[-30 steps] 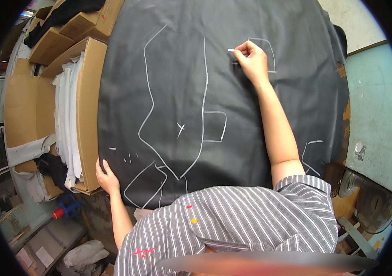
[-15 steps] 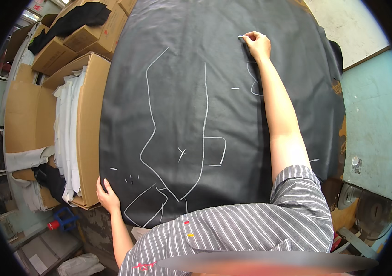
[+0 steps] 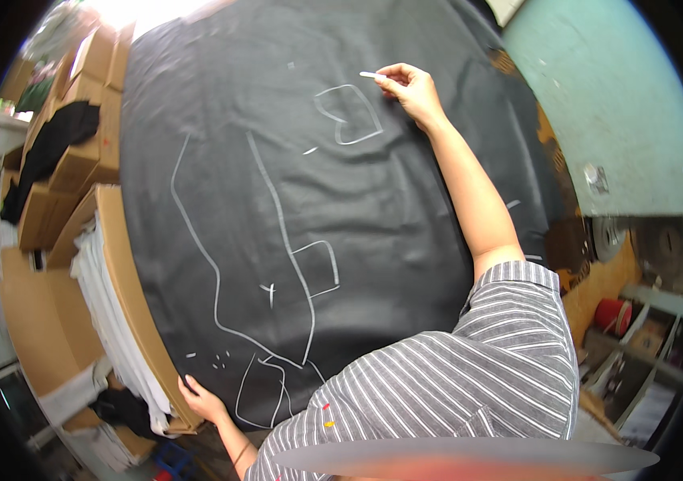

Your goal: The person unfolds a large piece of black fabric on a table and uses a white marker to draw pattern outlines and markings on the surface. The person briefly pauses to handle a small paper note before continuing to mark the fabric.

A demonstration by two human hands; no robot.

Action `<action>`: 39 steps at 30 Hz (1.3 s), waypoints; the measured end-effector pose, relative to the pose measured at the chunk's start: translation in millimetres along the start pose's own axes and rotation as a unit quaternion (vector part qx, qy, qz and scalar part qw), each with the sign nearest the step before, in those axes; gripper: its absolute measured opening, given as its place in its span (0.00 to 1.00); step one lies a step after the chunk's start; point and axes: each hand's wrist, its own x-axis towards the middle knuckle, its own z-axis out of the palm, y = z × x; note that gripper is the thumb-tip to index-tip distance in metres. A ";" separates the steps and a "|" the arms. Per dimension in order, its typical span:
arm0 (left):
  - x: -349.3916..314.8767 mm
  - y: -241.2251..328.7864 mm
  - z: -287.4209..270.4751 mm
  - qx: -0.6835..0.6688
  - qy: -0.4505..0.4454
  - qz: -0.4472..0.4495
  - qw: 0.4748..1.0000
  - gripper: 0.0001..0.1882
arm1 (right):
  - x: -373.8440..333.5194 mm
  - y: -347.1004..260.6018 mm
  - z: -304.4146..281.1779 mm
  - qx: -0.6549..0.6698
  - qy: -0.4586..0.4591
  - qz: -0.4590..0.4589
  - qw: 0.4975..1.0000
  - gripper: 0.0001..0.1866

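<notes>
A large black sheet that looks like leather [image 3: 221,88] is spread out before me, with white drawn outlines on it. At the far side my right hand [image 3: 415,92] pinches a white chalk stick [image 3: 370,74], its tip just above a small closed outline [image 3: 347,86]. Down the sheet run two long white lines meeting in a point, with a small box shape [image 3: 335,264] beside the right one. My left hand [image 3: 203,401] is at the near left edge of the sheet, thumb and fingers apart; whether it presses the sheet is unclear.
Left of the sheet stands an open cardboard box [image 3: 41,313] with folded white cloth [image 3: 109,297]. More cartons, with a black cloth [image 3: 61,148] on top, are behind it. A pale green tabletop [image 3: 622,104] is at the right, with a red container [image 3: 614,316] below.
The view has turned, so the sheet and boxes sit differently. My right hand, still holding the chalk, is nearer the small outline, which shows whole now that my forearm is off it.
</notes>
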 end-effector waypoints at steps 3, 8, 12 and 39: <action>2.7 1.3 -1.1 0.016 -0.013 0.002 1.000 0.27 | -15.9 13.1 -84.1 -0.032 0.111 0.001 0.993 0.12; 8.5 -0.3 2.0 0.027 -0.016 0.007 0.999 0.29 | -41.4 37.6 -233.4 -0.073 0.346 -0.015 0.935 0.10; 5.6 -2.9 -6.7 0.047 -0.027 -0.001 0.999 0.32 | -79.3 55.5 -281.6 -0.063 0.397 -0.023 0.915 0.15; 7.0 -36.3 -20.9 -0.069 -0.025 0.035 0.997 0.21 | -82.4 72.4 -293.2 -0.356 0.477 -0.096 0.798 0.18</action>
